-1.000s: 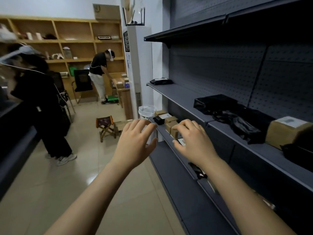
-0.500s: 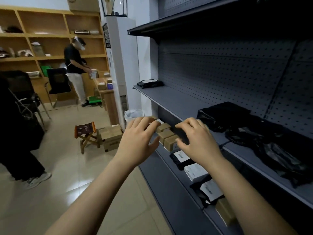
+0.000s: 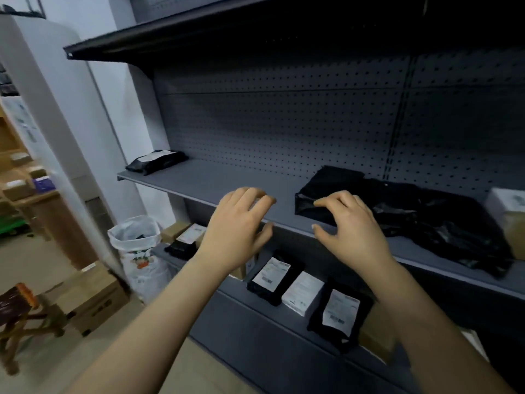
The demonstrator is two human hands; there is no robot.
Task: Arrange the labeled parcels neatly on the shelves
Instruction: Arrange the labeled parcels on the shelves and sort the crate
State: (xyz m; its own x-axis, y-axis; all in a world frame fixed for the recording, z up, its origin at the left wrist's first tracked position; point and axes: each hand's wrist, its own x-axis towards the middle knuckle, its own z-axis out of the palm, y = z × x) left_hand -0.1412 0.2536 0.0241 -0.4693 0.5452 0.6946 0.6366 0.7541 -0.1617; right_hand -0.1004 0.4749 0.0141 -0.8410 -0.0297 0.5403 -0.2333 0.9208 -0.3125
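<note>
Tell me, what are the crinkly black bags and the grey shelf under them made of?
The black bags look like thin, shiny plastic film: their wrinkles catch the light. The grey shelf is probably painted metal, matte: its edge is thin and straight.

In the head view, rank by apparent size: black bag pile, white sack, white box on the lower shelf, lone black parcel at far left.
1. black bag pile
2. white sack
3. white box and lone black parcel: about alike; the parcel is farther, so unranked.
</note>
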